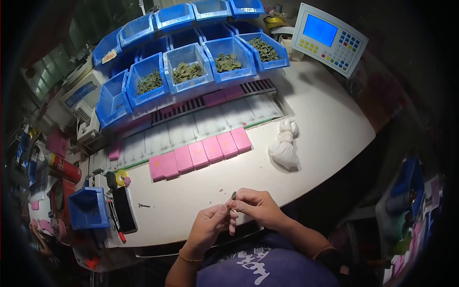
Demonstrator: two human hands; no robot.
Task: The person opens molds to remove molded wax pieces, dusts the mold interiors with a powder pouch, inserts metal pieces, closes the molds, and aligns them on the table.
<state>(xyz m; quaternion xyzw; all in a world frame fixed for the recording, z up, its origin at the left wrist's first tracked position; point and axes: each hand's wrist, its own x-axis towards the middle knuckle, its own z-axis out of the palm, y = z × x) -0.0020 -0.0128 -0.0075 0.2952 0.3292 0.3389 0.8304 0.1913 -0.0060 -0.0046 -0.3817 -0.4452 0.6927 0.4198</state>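
Note:
Both my hands are close together above the table's front edge. My left hand [213, 223] has its thumb and fingers pressed together around the lower part of a small dark green piece [234, 195]. From the right, my right hand [258, 206] pinches the same piece, its thumb near my left fingertips. The piece pokes up between the two hands; its lower part is hidden by the fingers. Tiny crumbs [221, 190] lie on the table just beyond. A row of several pink blocks [198, 154] lies farther forward.
Blue bins [113, 106], some with dried green pieces, stand at the back. A tied white cloth bag [285, 152] lies to the right. A phone [125, 209], a red marker [116, 221] and a small blue bin [89, 208] are at left. A keypad display [330, 40] stands back right.

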